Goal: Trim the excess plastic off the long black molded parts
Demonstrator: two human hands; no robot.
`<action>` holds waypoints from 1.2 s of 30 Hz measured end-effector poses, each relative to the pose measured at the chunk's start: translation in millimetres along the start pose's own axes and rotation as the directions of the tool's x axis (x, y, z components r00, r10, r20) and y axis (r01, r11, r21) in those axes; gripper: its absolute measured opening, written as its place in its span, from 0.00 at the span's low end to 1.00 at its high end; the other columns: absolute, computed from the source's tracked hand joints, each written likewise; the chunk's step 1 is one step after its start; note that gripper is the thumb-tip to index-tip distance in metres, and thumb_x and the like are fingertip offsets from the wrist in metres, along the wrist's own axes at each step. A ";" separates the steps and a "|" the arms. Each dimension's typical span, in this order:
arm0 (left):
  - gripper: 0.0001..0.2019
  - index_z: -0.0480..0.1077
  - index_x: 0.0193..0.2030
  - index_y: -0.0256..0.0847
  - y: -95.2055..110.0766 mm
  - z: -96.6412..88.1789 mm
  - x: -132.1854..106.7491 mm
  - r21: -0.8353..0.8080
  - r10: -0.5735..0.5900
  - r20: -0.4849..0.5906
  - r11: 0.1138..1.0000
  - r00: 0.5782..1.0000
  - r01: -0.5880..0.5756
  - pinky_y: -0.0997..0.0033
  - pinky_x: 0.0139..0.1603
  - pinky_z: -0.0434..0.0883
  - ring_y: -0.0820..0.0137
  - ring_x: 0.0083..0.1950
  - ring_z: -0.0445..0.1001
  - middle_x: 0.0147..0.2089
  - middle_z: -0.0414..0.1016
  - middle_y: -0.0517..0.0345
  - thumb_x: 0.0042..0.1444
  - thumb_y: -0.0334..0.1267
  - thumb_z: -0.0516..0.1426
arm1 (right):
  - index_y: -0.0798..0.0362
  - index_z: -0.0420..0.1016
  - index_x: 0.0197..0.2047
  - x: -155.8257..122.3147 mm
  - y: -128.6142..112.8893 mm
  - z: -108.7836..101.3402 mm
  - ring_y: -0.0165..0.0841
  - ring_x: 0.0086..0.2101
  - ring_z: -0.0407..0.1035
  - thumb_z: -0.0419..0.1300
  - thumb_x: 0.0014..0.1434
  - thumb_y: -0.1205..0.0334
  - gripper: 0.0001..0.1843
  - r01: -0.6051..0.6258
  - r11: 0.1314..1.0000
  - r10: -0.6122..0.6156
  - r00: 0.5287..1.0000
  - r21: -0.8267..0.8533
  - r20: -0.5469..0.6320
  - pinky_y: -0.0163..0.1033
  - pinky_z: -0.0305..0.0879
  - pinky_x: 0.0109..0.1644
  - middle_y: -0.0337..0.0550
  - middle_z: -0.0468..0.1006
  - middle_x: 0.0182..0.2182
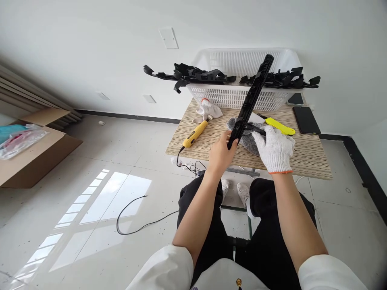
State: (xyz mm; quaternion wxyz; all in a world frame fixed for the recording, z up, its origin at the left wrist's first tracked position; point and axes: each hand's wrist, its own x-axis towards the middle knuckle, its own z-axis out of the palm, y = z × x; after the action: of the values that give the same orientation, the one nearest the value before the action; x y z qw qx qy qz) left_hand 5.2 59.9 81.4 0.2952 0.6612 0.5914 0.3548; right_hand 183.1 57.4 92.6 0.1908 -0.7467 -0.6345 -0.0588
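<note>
My bare left hand [223, 151] grips the lower end of a long, narrow black plastic strip [251, 96], which slants up and to the right over the table. My right hand [274, 149] wears a white knitted glove with an orange cuff. Its fingers are closed on a slim black hand tool [255, 129], whose tip meets the strip just above my left hand; its exact kind is hard to make out. Beneath both lies a crumpled grey cloth [248, 144]. A yellow-green handled knife or cutter [280, 126] rests just beyond my right hand.
Black plastic parts [199, 75] lie across the rim of a white basket [238, 96]. On the wooden table [308, 161] are a yellow corded tool [195, 134], a white glove [209, 108] and a black phone [306, 119]. A cardboard box [39, 155] and a cable [133, 233] are on the floor.
</note>
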 end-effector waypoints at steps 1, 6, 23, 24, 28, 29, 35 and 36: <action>0.15 0.68 0.60 0.46 -0.6 0.1 -0.7 -0.007 -0.001 0.005 1.000 1.000 0.001 0.59 0.46 0.72 0.56 0.51 0.79 0.52 0.82 0.52 0.69 0.44 0.56 | 0.53 0.77 0.55 -0.5 0.3 0.2 0.47 0.41 0.73 0.45 0.70 0.36 0.33 -0.007 1.000 0.007 1.000 -0.010 0.013 0.54 0.58 0.51 0.55 0.81 0.42; 0.15 0.69 0.59 0.46 -5.7 1.1 -2.2 -0.116 0.001 0.026 0.993 1.000 0.002 0.60 0.46 0.74 0.59 0.46 0.80 0.50 0.83 0.52 0.68 0.43 0.56 | 0.54 0.78 0.54 0.0 4.7 -1.1 0.48 0.38 0.74 0.47 0.70 0.39 0.31 -0.018 0.999 0.019 0.999 -0.048 0.037 0.54 0.58 0.49 0.56 0.81 0.40; 0.15 0.72 0.58 0.43 -6.9 -1.2 -6.9 -0.230 -0.019 0.042 0.973 0.999 0.028 0.62 0.47 0.76 0.61 0.47 0.81 0.50 0.83 0.51 0.67 0.43 0.58 | 0.50 0.83 0.50 8.5 8.8 -7.6 0.49 0.37 0.75 0.51 0.67 0.42 0.26 -0.069 0.997 0.072 0.994 -0.034 0.084 0.55 0.60 0.48 0.54 0.82 0.32; 0.15 0.72 0.58 0.43 -7.0 -1.1 -7.2 -0.230 -0.015 0.043 0.973 0.999 0.025 0.62 0.48 0.76 0.60 0.49 0.81 0.50 0.83 0.51 0.67 0.44 0.58 | 0.51 0.83 0.50 7.9 8.7 -7.9 0.49 0.37 0.75 0.51 0.67 0.42 0.27 -0.078 0.996 0.081 0.993 -0.034 0.086 0.55 0.60 0.47 0.55 0.82 0.32; 0.15 0.72 0.58 0.43 -8.0 -1.1 -8.2 -0.230 -0.005 0.037 0.973 0.999 0.013 0.62 0.51 0.75 0.60 0.53 0.80 0.49 0.83 0.51 0.68 0.44 0.58 | 0.52 0.82 0.51 6.6 7.1 -7.9 0.50 0.36 0.75 0.50 0.68 0.44 0.27 -0.077 0.996 0.079 0.995 -0.038 0.067 0.55 0.60 0.47 0.56 0.81 0.30; 0.15 0.72 0.58 0.43 -8.2 -1.3 -8.4 -0.229 -0.005 0.036 0.973 0.999 0.013 0.62 0.51 0.75 0.60 0.52 0.80 0.49 0.83 0.51 0.68 0.44 0.58 | 0.52 0.82 0.53 6.4 6.8 -7.5 0.50 0.36 0.75 0.50 0.68 0.44 0.27 -0.074 0.997 0.076 0.995 -0.035 0.065 0.56 0.60 0.48 0.56 0.81 0.30; 0.15 0.72 0.58 0.43 -9.2 -3.4 -8.7 -0.240 0.003 0.035 0.971 0.999 0.005 0.62 0.50 0.75 0.60 0.52 0.81 0.50 0.83 0.51 0.68 0.44 0.58 | 0.55 0.66 0.70 5.7 9.5 -4.5 0.53 0.41 0.76 0.54 0.66 0.45 0.35 -0.075 0.997 0.074 0.996 0.008 0.056 0.57 0.62 0.50 0.60 0.82 0.37; 0.15 0.72 0.58 0.43 -9.1 -3.9 -8.8 -0.240 0.009 0.033 0.971 0.999 -0.001 0.62 0.50 0.75 0.60 0.52 0.81 0.50 0.83 0.51 0.68 0.44 0.58 | 0.57 0.61 0.73 5.7 10.6 -4.3 0.54 0.42 0.76 0.54 0.65 0.46 0.38 -0.069 0.997 0.068 0.996 0.021 0.054 0.58 0.63 0.50 0.62 0.82 0.40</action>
State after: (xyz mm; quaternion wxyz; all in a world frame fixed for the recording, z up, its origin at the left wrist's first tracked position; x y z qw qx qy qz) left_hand -3.6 52.2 75.2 0.3819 0.6280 0.5377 0.4132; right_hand 195.1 59.9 96.2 0.1845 -0.7671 -0.6139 -0.0250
